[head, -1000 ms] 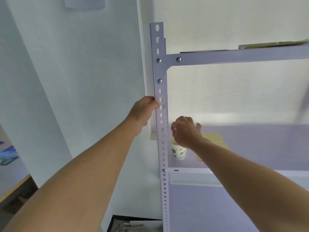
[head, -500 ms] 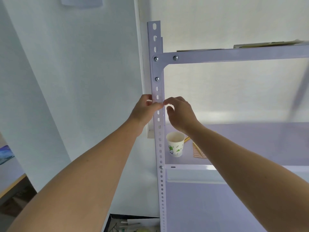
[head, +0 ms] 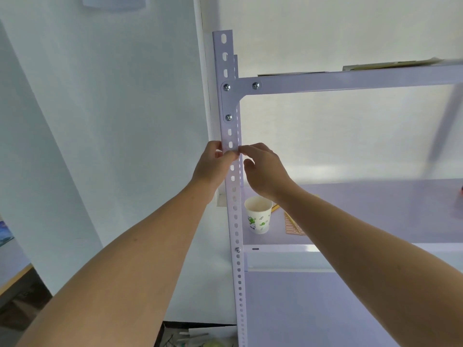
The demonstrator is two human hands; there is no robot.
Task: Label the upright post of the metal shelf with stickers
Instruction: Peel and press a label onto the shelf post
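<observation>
Against the pale wall stands the metal shelf (head: 350, 80), pale lilac-white, its top rail crossing toward the right edge of view. Its upright post (head: 236, 234) rises at the shelf's front left corner: a slim perforated angle strip, long axis vertical, top end pointing up past the rail, with a column of slots and holes down its face and bolts fixing a corner bracket.

We hold the post just below that bracket. Our left hand (head: 213, 166) wraps the post's left edge, thumb laid across its face. Our right hand (head: 264, 169) meets it from the right, fingertips (head: 244, 149) pinched together at the post's right edge, touching the left thumb. A small pale sticker (head: 228, 146) with faint reddish marking seems to lie on the post face there; we cannot tell whether the pinch still grips it.

On the middle shelf board, near the post: one paper cup (head: 258, 214), upright, green print. Beside it, partly behind our right forearm: one sticker sheet (head: 292, 225), orange-brown.
</observation>
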